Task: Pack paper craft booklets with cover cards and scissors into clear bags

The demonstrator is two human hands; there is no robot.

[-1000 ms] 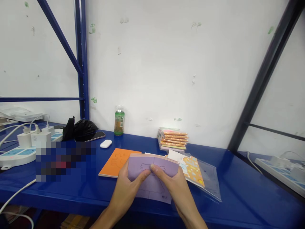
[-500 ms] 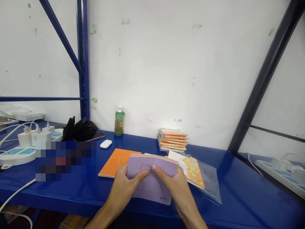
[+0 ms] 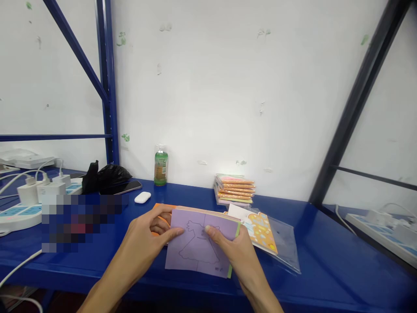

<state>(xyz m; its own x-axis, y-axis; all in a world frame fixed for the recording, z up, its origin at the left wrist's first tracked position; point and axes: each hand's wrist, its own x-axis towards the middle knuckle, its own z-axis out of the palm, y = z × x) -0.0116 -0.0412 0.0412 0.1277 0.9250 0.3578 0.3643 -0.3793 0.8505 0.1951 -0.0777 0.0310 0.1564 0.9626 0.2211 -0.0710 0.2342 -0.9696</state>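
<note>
The right hand (image 3: 237,248) grasps a purple booklet (image 3: 195,254), thumb across its front, above the near part of the blue table (image 3: 321,248). The left hand (image 3: 146,230) has its thumb at the booklet's left edge, fingers partly curled; whether it grips, I cannot tell. Beyond lie an orange book (image 3: 158,206), left, and a patterned book (image 3: 263,232), right.

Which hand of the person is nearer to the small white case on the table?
Left. The left hand is on the near side of the white case, apart from it; the right hand is farther away, to its right, holding the purple page.
</note>
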